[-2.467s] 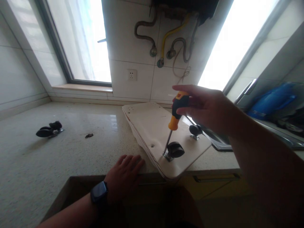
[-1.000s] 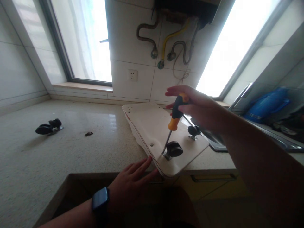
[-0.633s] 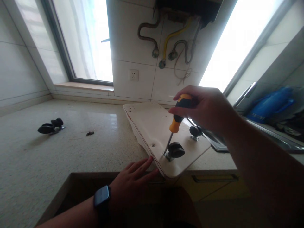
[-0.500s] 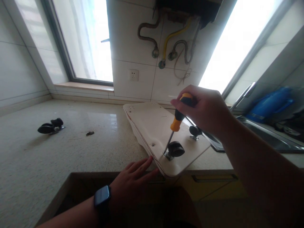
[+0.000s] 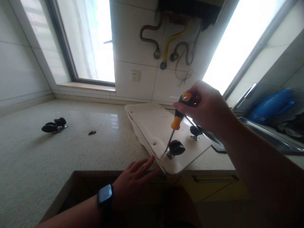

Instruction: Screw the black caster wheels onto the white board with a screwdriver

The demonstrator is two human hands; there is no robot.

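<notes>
A yellow and black screwdriver [image 5: 178, 114] is gripped near its top by my right hand [image 5: 204, 100]. Its shaft slants down to the metal plate of a black caster wheel [image 5: 177, 148], where the tip meets the plate's left corner. That caster stands on the near end of a cream-white board [image 5: 152, 123], and a second caster [image 5: 195, 130] sits farther right on it. My left hand [image 5: 137, 177], fingers stretched out, rests its fingertips against the board's near left edge. The screw under the tip is too small to make out.
Two loose-looking black casters [image 5: 54, 125] lie on the speckled countertop [image 5: 78, 148] at left, near a small dark scrap [image 5: 92, 133]. At right are a metal sink [image 5: 266, 136] and a blue jug [image 5: 273, 106]. Drawers [image 5: 213, 186] sit below the counter edge.
The right hand has turned slightly around the screwdriver's handle, whose orange end cap shows more. The tip stays at the same corner. The whole view has shifted a little.
</notes>
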